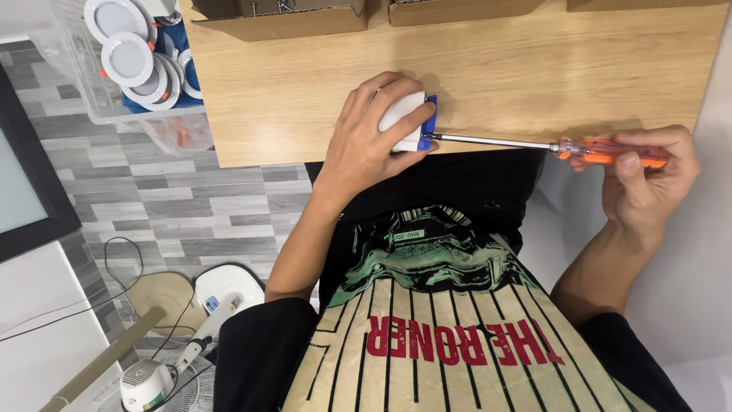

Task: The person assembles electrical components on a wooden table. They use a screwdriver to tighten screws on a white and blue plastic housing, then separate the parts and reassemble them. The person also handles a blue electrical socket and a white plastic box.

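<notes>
My left hand [370, 133] presses a small white box-shaped part [402, 114] with a blue end piece [429, 126] against the wooden table [534, 69], near its front edge. My right hand [644, 175] grips the orange handle of a long screwdriver [610, 150]. Its thin metal shaft lies level and the tip meets the blue end of the white part. My fingers cover most of the white part.
Cardboard boxes [282, 19] line the table's far edge. A clear plastic bin [91, 84] with several round white lamp fittings [128, 59] stands on the floor at the left. A small fan [149, 381], cables and a white round base [229, 284] lie lower left.
</notes>
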